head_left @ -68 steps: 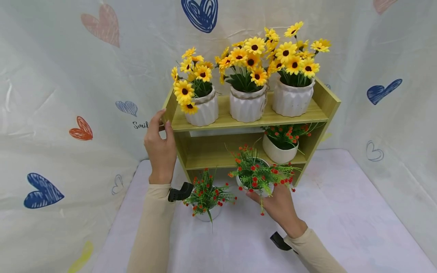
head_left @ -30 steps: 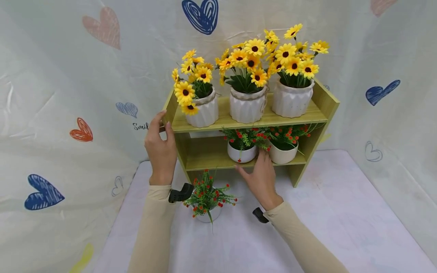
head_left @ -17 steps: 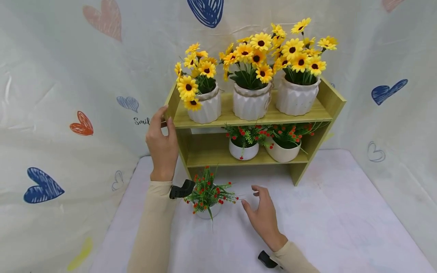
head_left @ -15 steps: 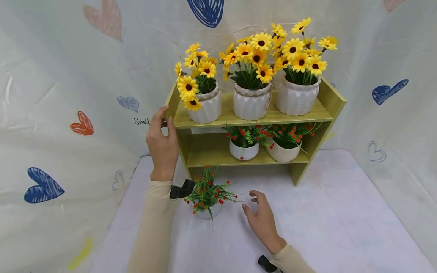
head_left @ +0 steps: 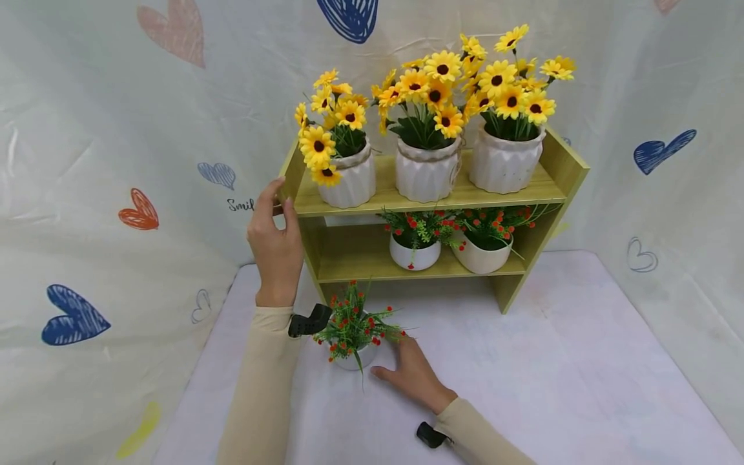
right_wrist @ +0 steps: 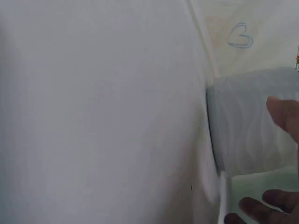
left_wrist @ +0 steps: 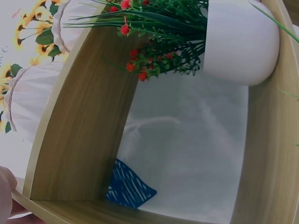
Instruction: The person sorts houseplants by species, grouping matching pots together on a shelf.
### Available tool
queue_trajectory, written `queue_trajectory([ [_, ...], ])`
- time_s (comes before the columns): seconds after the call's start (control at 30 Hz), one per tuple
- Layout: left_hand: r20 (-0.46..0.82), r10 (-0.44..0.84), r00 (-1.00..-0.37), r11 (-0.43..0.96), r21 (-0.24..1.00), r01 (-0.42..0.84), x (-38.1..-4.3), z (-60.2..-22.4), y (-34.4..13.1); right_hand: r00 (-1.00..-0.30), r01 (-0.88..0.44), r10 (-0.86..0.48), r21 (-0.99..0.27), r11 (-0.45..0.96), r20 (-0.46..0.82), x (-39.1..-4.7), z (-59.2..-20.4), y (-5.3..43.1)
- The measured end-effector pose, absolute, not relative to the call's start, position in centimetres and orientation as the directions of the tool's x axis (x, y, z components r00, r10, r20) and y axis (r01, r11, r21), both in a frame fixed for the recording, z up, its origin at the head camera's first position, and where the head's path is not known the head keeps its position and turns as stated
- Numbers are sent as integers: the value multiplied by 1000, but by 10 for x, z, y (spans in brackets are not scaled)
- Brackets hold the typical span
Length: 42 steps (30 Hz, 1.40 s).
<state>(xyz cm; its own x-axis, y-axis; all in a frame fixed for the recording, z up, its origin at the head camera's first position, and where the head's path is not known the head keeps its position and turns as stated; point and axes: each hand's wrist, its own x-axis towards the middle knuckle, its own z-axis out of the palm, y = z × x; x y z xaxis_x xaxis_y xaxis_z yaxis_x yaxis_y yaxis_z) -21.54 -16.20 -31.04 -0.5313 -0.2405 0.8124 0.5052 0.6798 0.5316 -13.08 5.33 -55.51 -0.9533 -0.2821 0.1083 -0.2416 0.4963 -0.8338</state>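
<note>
My left hand [head_left: 276,252] grips the left side panel of a light wooden shelf [head_left: 349,252], thumb in front. In the left wrist view its fingertips [left_wrist: 5,191] show at the shelf's edge. My right hand [head_left: 414,373] is low over the table, just right of a potted plant with red flowers [head_left: 354,329]. Its thumb stands apart from the fingers, and some fingertips are hidden behind the leaves; contact with the pot cannot be made out. In the right wrist view the thumb [right_wrist: 282,114] and fingers are spread around nothing visible.
Three ribbed white pots of yellow flowers [head_left: 427,171] line the top board. Below, a white pot [head_left: 415,254] and a cream pot [head_left: 484,257] of red flowers stand side by side toward the right. A pale cloth [head_left: 558,361] covers the table.
My right hand put the white pot of red flowers on the middle board, let go, drew back to the table and moved left to the other plant. My left hand stayed on the shelf.
</note>
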Motion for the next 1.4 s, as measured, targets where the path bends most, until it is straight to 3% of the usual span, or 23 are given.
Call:
queue_trajectory([
  [0.23, 806, -248, -537, 674, 542, 502, -216, -311, -162, -930, -305, -326, -848, 434, 168, -148, -553, 32],
  [0.53, 803, -246, -542, 678, 542, 496, -216, -310, -163, -941, -186, -338, -842, 506, 4, -153, -544, 20],
  [1.03, 807, -245, -538, 674, 540, 503, -215, -310, -162, -946, -262, -294, -857, 445, 136, -148, -550, 20],
  [1.4, 809, -246, -533, 678, 537, 502, -215, -311, -162, -964, -236, -211, -879, 415, 160, -131, -552, 35],
])
